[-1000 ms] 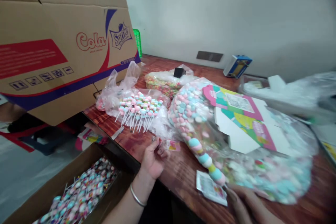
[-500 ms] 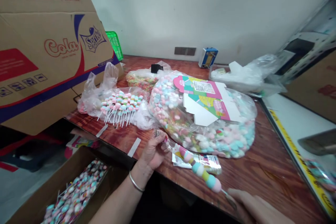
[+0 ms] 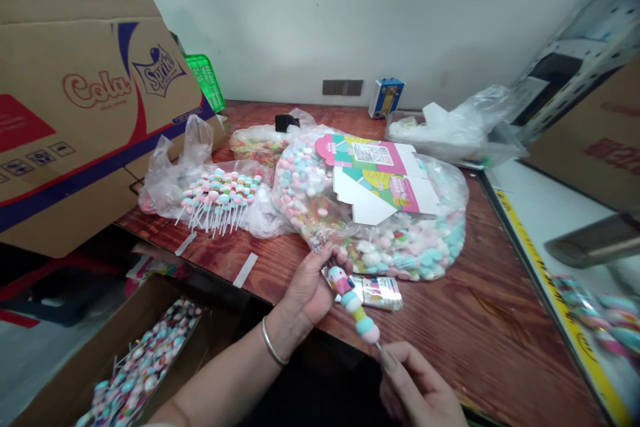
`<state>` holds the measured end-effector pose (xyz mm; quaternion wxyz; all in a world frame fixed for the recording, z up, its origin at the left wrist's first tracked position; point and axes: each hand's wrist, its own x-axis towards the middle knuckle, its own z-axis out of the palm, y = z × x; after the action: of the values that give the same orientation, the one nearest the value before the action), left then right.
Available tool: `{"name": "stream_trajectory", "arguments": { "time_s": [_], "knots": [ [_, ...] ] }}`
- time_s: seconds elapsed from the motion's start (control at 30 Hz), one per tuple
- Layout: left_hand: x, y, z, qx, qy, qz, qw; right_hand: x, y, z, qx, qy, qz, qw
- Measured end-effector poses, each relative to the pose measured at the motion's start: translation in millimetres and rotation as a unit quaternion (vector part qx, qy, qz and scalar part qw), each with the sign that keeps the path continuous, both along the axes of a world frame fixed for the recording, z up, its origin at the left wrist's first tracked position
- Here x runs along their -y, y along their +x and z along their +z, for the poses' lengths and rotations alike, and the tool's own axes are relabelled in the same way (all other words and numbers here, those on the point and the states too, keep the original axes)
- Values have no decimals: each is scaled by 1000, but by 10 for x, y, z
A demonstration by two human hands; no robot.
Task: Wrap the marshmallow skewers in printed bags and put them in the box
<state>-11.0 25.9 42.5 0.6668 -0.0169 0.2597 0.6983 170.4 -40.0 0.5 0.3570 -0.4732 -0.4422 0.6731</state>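
A skewer of pastel marshmallow candy (image 3: 356, 307) hangs over the front edge of the wooden table (image 3: 490, 327). My left hand (image 3: 311, 287) pinches a small clear wrapper over the skewer's top end. My right hand (image 3: 420, 390) is closed on the thin stick at its lower end. A few printed sachets (image 3: 381, 292) lie on the table just behind the skewer. Behind them sits a large clear bag of pastel candies (image 3: 400, 247) with a flat printed card box (image 3: 380, 177) on top.
A bundle of candy sticks (image 3: 220, 200) lies on plastic at the left. A big Cola carton (image 3: 75, 100) looms at the far left. An open box of wrapped candy sticks (image 3: 140, 367) sits below the table. Plastic bags (image 3: 460, 130) and a small blue box (image 3: 385, 97) are at the back.
The view swung right and steadied. Both hands drew closer together, and the candy skewer moved left and nearer to me, with its top end now under my left fingers.
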Motion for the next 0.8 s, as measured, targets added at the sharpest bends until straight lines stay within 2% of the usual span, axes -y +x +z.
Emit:
{"name": "stream_trajectory", "arguments": {
  "time_s": [0.13, 0.23, 0.33, 0.4, 0.47, 0.63, 0.73, 0.8],
  "knots": [
    [16, 44, -30, -40, -2, -11, 999, 10, 5, 63, 95, 114, -45, 988],
    [30, 76, -53, -48, -15, -6, 999, 27, -7, 172, 183, 206, -66, 959],
    [37, 112, -72, -45, -29, -10, 999, 59, -53, 252, 214, 264, -86, 937],
    [38, 134, -78, -33, -26, -18, 999, 81, -83, 271, 203, 247, -95, 943],
    [42, 151, -79, -15, -11, -28, 999, 92, -92, 252, 178, 194, -88, 961],
    [54, 185, -71, 24, -7, -49, 998, 70, -42, 52, 56, 60, -12, 997],
    [71, 243, -70, 33, -2, -60, 998, 61, -61, -53, -26, -6, -5, 1000],
    [97, 314, -70, 8, 1, -56, 998, 53, -108, -63, -26, 3, -19, 999]
  ]
}}
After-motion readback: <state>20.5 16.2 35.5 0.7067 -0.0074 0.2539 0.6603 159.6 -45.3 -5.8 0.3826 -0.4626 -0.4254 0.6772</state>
